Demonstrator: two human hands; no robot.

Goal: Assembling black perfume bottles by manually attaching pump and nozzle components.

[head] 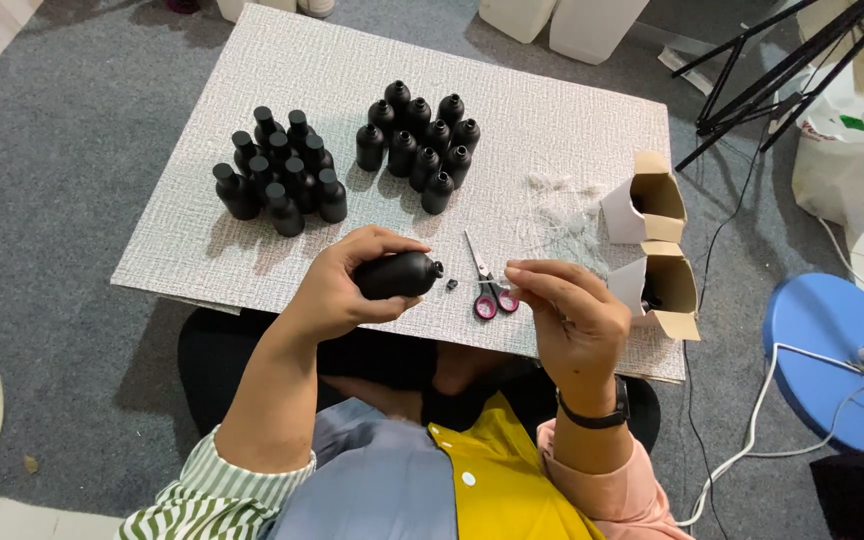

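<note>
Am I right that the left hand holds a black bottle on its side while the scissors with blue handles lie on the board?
Not quite. In the head view the scissors have pink handles, not blue. The left hand does hold the black bottle on its side, and the scissors lie on the board.

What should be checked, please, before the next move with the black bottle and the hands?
1. Bottle held firmly: ok. The left hand wraps the black bottle, lying sideways.
2. Bottle mouth free: ok, it points toward the right hand and has no cap on.
3. Right hand ready: cannot tell. Its fingertips are pinched, but anything between them is too small to see.
4. Loose cap within sight: ok, a small black piece lies on the board.
5. Scissors out of the way: not ok, they lie between the hands.
</note>
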